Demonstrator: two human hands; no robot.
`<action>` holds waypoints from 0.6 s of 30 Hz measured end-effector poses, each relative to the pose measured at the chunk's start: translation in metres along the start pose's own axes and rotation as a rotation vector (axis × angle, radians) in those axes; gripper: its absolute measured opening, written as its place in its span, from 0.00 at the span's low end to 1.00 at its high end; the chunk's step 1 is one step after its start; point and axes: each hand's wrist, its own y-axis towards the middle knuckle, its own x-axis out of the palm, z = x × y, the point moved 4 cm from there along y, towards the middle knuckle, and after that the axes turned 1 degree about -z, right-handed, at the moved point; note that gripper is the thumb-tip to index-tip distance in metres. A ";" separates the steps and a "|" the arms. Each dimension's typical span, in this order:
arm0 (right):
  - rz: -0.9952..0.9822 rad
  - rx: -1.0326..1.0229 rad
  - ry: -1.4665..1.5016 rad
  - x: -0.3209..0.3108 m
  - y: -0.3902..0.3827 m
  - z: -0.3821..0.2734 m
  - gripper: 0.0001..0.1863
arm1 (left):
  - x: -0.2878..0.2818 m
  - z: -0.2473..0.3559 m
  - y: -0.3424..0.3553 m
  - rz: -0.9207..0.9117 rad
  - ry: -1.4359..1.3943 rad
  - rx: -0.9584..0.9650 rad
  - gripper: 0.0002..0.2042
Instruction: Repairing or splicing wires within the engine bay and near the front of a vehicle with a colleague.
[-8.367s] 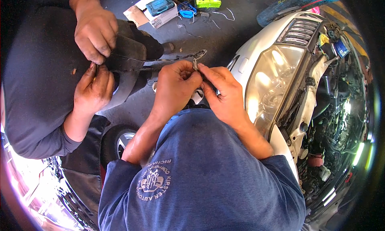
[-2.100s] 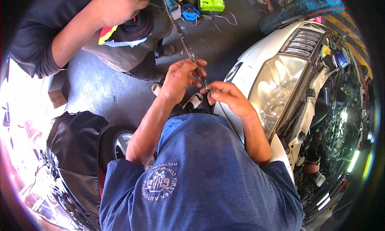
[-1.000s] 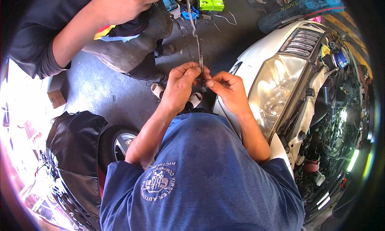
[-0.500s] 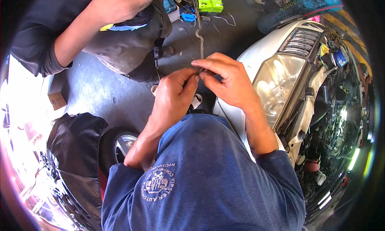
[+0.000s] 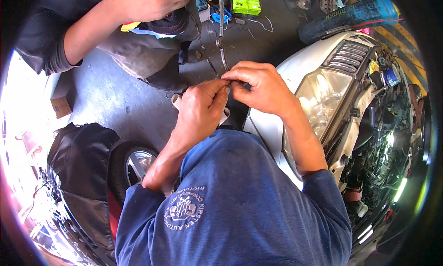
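A thin, kinked length of dark and silvery wire runs from the top of the view down to my fingertips at the centre. My left hand pinches it with thumb and forefinger, the other fingers curled. My right hand also pinches it, touching my left fingertips, its back upward. Exactly what lies between the fingertips is too small to make out. At the upper left, another person's hand is raised beside the upper stretch of the wire; its grip is hidden.
A white car front with headlight and exposed engine bay fills the right. A blue cylinder, green battery and small boxes lie at the top. A black cover and wheel are at the lower left.
The other person's hands have risen since the earliest frame, and the wire now runs upward. Over the last second my right hand rose over the wire to meet my left fingertips.
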 end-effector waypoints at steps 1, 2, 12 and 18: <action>-0.011 0.012 0.019 0.000 0.000 0.002 0.10 | -0.001 -0.001 0.000 -0.009 -0.009 -0.013 0.09; -0.027 0.022 0.036 -0.002 0.000 0.004 0.10 | -0.001 -0.002 -0.001 -0.037 -0.051 -0.030 0.09; -0.059 0.060 0.134 -0.006 -0.002 -0.003 0.12 | -0.005 -0.007 -0.005 -0.148 -0.201 -0.101 0.11; -0.122 0.049 0.061 -0.004 0.002 0.005 0.11 | -0.004 -0.005 -0.008 -0.195 -0.126 -0.096 0.11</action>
